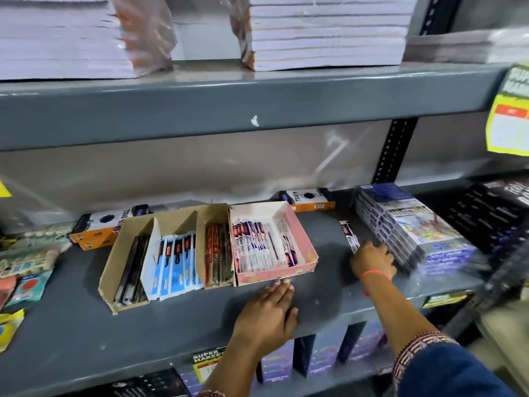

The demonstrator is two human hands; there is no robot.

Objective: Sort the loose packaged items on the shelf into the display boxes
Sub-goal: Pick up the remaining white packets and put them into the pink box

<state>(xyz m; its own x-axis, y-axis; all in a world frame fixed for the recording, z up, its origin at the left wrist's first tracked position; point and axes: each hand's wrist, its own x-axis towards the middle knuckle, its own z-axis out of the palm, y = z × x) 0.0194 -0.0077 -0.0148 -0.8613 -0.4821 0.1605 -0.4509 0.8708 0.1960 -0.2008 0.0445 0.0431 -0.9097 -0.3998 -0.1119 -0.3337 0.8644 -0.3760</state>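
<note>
Grey metal shelf (pixel 171 325): right hand (pixel 372 260) grip pinches slim glossy packet (pixel 349 235); left hand (pixel 269 308) flat, unclosed, beside pink carton (pixel 303 247).

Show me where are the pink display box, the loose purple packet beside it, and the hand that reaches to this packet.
pink display box (pixel 305 244): head view, on its right side wall.
loose purple packet (pixel 349 235): head view, on its printed middle.
right hand (pixel 372 260): head view, on the back of the hand.

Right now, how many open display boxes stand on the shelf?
2: a brown cardboard box with dividers, left, and a pink box touching its right side. More may be outside the view.
</note>
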